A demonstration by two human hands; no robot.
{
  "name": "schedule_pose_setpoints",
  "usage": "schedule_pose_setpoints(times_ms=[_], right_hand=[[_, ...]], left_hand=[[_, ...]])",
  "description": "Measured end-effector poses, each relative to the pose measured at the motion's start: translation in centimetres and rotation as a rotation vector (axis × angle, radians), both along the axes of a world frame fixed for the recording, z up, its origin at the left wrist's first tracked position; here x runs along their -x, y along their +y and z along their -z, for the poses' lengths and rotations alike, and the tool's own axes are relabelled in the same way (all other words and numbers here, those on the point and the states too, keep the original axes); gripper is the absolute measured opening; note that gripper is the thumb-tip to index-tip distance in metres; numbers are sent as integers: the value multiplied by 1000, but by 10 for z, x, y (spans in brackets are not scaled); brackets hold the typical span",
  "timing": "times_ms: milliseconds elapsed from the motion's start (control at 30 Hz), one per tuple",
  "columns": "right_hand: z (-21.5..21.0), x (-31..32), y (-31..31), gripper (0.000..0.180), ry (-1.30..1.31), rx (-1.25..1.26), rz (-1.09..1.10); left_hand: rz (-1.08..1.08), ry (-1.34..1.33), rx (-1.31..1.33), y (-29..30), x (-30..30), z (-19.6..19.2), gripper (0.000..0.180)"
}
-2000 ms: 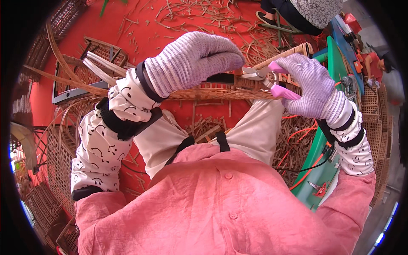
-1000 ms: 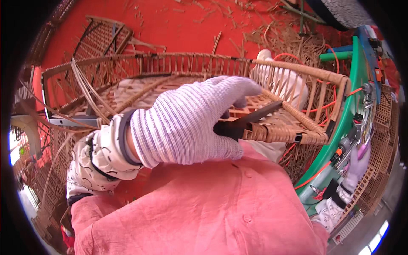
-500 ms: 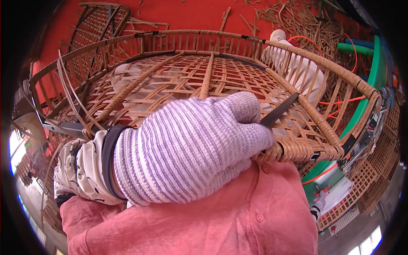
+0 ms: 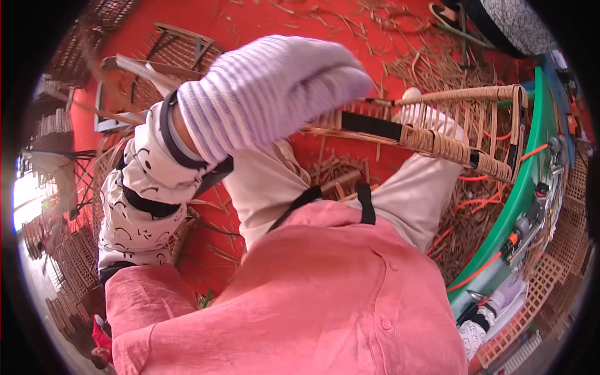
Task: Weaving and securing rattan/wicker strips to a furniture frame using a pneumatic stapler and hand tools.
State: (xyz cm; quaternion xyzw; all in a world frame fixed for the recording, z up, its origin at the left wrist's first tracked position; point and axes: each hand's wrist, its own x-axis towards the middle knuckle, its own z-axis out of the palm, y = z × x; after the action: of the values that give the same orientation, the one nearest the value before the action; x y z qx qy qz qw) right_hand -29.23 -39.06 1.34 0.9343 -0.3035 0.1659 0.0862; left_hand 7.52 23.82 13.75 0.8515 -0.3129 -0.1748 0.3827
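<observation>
My left hand [image 4: 275, 94], in a white-and-purple striped knit glove, is closed at the left part of a woven rattan panel [image 4: 434, 140]. The panel is tilted nearly edge-on above my knees, its wrapped rim and slatted end showing at the right. My fingers are pressed together and blurred, and their grip on the rim is partly hidden. No blade shows by this hand. Low on the right, my right hand [image 4: 509, 289], also gloved, lies over the green-edged workbench [image 4: 528, 187], beside a white sheet. Its fingers are too small and indistinct to make out.
Loose rattan strips [image 4: 431, 62] litter the red floor [image 4: 281, 28]. Another woven panel [image 4: 181, 50] lies at the far left. An orange hose [image 4: 475, 281] crosses the bench edge, near metal tools [image 4: 522, 234]. Lattice panels [image 4: 531, 306] stand at the right.
The panel has swung from lying flat across my lap to nearly edge-on, farther away. My left hand has moved up and away. The dark blade seen in it is out of sight.
</observation>
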Motion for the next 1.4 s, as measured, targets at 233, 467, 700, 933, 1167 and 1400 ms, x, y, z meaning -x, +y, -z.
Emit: schedule_pose_setpoints(times_ms=[233,467,700,933,1167,1400], right_hand=[[-95,-235,207,34,-323,-174,-740],[-111,-327,367,39,-290,-465,-1399],[-88,-343,396,21,-163,-1357,-1306],[-101,-351,412,39,-455,-1865,-1113],[-127,-329,426,45,-314,-2423,-910],[-147,-315,430,46,-337,-2275,-887]], left_hand=[[-32,-660,-570,31,11,-23,29],[146,-1376,-552,18,0,-21,15],[-60,-1553,117,-34,-20,-31,24],[-132,-960,-136,-28,-26,26,36],[-17,-524,-409,-44,-12,18,52],[-87,-590,-275,-44,3,39,58]])
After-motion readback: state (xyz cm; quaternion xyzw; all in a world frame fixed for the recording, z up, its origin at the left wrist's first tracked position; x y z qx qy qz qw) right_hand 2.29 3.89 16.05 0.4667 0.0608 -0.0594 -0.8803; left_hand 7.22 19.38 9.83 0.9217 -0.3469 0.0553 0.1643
